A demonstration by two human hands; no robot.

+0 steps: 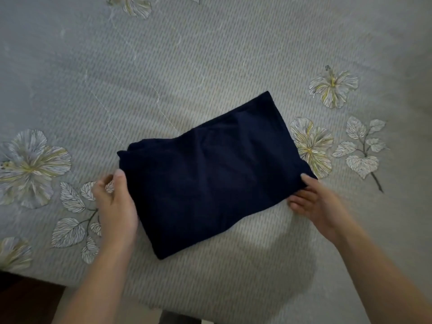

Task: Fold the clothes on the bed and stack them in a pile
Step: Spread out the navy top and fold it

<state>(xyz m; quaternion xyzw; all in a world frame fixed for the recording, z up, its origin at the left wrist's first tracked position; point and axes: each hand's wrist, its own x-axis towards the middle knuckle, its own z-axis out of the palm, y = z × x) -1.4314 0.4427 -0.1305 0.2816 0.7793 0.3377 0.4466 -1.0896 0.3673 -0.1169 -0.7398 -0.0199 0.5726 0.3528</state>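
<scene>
Fig. 1. Head view of my two hands at a folded garment.

(a) My left hand (114, 206) sits at the left short edge of the navy garment (210, 174). The thumb lies along that edge on the cloth, and the fingers (102, 183) are curled just beside it over the bedspread. Whether they actually pinch the cloth I cannot tell.

(b) My right hand (320, 206) holds the near right corner of the garment. The thumb presses on top of the cloth and the fingers (300, 199) reach in under its edge, so the corner is pinched between them.

(c) The navy garment is folded into a thick, roughly rectangular packet lying flat on the bed (210, 54). It is turned askew, its long sides running from near left to far right. It lies towards the near edge of the bed, about midway between the left and right limits of the view, and both forearms cross that edge to reach it.

(d) The grey textured bedspread (233, 265) carries printed pale flowers with yellow centres. One flower (312, 146) is partly covered by the right end of the garment, another (333, 87) lies farther off to the right, and a large one (30, 167) lies at the left

(e) A dark floor (23, 300) shows below the near left edge of the bed
</scene>
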